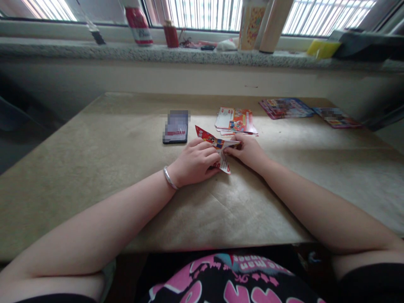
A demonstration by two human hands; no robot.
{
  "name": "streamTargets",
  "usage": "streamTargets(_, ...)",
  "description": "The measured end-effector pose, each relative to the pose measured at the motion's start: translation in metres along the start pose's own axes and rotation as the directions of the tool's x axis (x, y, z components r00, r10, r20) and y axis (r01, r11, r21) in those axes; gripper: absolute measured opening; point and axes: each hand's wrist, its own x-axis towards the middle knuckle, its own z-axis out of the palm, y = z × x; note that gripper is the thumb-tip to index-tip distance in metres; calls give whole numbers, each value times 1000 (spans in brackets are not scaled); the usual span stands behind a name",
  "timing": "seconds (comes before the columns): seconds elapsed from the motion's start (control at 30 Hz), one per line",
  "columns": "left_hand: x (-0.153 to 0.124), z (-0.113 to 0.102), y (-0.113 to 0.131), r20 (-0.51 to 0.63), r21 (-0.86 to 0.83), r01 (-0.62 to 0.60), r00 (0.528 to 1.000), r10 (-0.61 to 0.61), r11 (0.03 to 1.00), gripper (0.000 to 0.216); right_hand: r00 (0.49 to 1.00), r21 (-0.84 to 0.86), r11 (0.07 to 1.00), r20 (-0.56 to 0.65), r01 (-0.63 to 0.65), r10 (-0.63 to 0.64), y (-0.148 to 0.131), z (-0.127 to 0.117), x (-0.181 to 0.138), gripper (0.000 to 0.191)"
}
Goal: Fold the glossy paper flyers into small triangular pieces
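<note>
Both hands are on a red and white printed paper card (pixel 205 135), which is partly folded, with its pointed corners sticking out. My left hand (pixel 198 162), a silver bangle at its wrist, lies over the left part of the card and presses it near the table. The fingers of my right hand (pixel 246 151) pinch the card's right edge, thumb below. Just beyond lies a small stack of similar red and white cards (pixel 236 120). A smartphone (pixel 176 127) rests on the table beyond my left hand, its screen blurred.
The table (pixel 94 168) has a beige cover. Two piles of colourful cards (pixel 285 108) lie at its far right. On the stone windowsill (pixel 113 52) behind stand a red can (pixel 139 25), a small red bottle (pixel 171 34), a patterned container (pixel 251 25) and a yellow sponge-like block (pixel 322 49).
</note>
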Motion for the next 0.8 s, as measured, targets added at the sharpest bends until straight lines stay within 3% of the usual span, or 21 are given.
streamTargets(0.2,-4,7,0,-208,-19,84,974,-86,996,51,997,-30,998,53,50,-48,-3,-1,-3,13)
streamTargets(0.4,-3,7,0,-117,-73,125,984,-133,990,87,989,-13,995,107,103,-101,-7,-3,-5,16)
streamTargets(0.63,-3,8,-4,-72,-73,212,973,-218,974,98,964,31,968,83,251,-253,-10,-5,-7,17)
streamTargets(0.8,-4,6,-5,-94,-76,191,976,-198,979,86,969,62,971,68,232,-236,-7,-4,-8,17)
